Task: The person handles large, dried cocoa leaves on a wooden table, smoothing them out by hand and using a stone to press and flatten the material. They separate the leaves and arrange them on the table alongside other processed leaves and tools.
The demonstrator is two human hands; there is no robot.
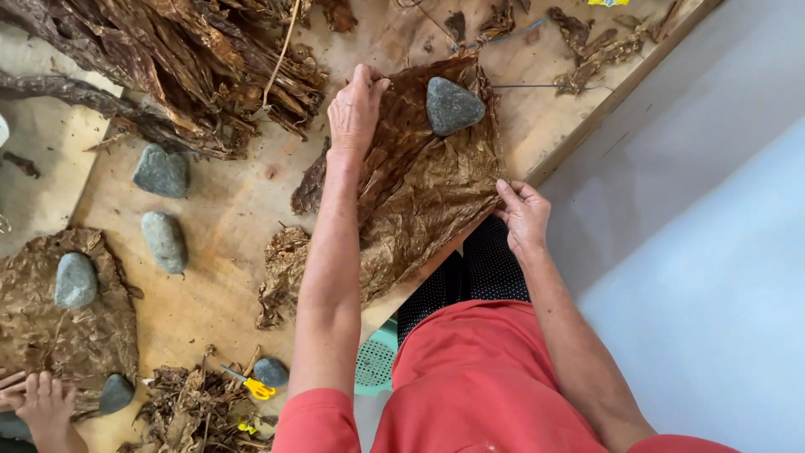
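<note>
A stack of flattened brown dried leaves (419,197) lies on the wooden board (226,201), with a grey stone (454,106) resting on its far end. My left hand (355,109) presses flat on the far left part of the leaves, fingers together. My right hand (523,214) pinches the near right edge of the top leaf, where the stack overhangs the board's edge.
A big heap of crumpled dried leaves (180,59) fills the far left. Loose grey stones (161,172) (164,242) lie on the board. Another leaf stack (59,323) with stones sits at left, another person's hand (44,404) on it. Yellow-handled scissors (251,386) lie among scraps.
</note>
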